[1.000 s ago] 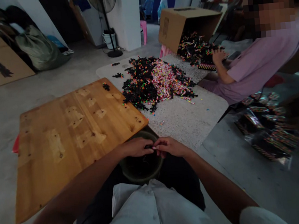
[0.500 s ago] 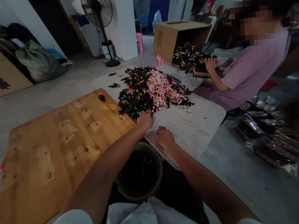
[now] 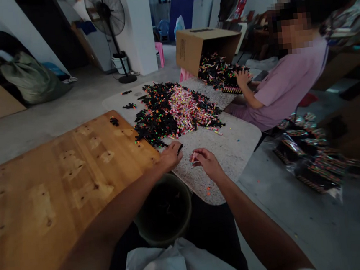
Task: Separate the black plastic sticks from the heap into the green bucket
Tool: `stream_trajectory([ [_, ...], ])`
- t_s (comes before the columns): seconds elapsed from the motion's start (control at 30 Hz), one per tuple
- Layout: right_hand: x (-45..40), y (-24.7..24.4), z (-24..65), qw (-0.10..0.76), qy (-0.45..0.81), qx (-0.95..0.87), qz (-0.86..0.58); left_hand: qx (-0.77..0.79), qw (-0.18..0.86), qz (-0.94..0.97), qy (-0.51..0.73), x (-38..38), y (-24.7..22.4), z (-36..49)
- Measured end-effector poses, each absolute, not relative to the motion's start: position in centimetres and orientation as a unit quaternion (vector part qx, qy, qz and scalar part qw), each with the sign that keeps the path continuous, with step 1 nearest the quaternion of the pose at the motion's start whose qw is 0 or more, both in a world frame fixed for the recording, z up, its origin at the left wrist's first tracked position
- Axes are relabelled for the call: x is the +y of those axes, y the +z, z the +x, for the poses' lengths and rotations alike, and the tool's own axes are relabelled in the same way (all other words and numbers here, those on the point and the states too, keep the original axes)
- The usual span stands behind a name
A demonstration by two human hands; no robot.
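My left hand [image 3: 171, 156] is closed on a small black piece [image 3: 180, 148] over the near edge of the speckled table [image 3: 231, 147]. To its right, my right hand [image 3: 206, 162] pinches a small pink and white tube [image 3: 193, 157]. Beyond both hands lies a big pile of black pieces [image 3: 155, 112] with orange and green tips, with pink and white tubes [image 3: 186, 111] heaped on it. Two tiny orange bits [image 3: 208, 190] lie on the table near my right wrist. A dark round tub [image 3: 164, 212] stands between my legs, below my hands.
A wooden board [image 3: 54, 175] spans the left, with a black piece [image 3: 113, 121] on it. At the right, a person in a pink shirt [image 3: 294, 76] handles pieces by a tipped cardboard box [image 3: 190, 54]. Plastic-wrapped packs [image 3: 318, 165] lie on the floor. A fan [image 3: 105, 15] stands behind.
My hands have lifted slightly, and the black piece and the tube now show in them. Orange bits now show near my right wrist. The whole view has shifted a little.
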State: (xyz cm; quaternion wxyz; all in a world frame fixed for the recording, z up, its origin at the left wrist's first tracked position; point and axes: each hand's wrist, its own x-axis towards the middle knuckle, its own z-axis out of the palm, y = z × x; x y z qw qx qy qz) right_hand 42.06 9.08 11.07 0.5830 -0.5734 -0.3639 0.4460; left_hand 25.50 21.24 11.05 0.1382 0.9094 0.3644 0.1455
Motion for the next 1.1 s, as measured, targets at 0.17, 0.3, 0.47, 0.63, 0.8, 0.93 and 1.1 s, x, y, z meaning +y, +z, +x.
stream_trajectory([
  [0.17, 8.0, 14.5, 39.8, 0.604, 0.476, -0.404, -0.496, 0.249, 0.106, 0.939, 0.213, 17.5, 13.0, 22.2],
  [0.3, 7.1, 15.3, 38.4, 0.621, 0.483, -0.411, -0.46, 0.198, 0.058, 0.952, 0.228, 16.2, 15.8, 20.2],
  [0.47, 6.3, 15.3, 37.8, 0.62, 0.504, -0.397, -0.453, 0.144, 0.029, 0.967, 0.208, 15.8, 18.0, 18.7],
  [0.63, 5.6, 15.8, 37.5, 0.593, 0.445, -0.447, -0.501, 0.116, 0.006, 0.975, 0.191, 15.3, 19.7, 17.9],
  [0.8, 5.1, 16.7, 37.0, 0.561, 0.404, -0.469, -0.549, 0.092, -0.026, 0.979, 0.179, 15.5, 20.2, 17.4],
  [0.93, 5.1, 16.8, 36.9, 0.548, 0.411, -0.465, -0.561, 0.089, -0.023, 0.982, 0.165, 15.8, 20.0, 17.1],
  [1.1, 5.3, 16.6, 36.7, 0.545, 0.409, -0.464, -0.566, 0.094, 0.014, 0.982, 0.16, 15.8, 20.0, 16.9],
])
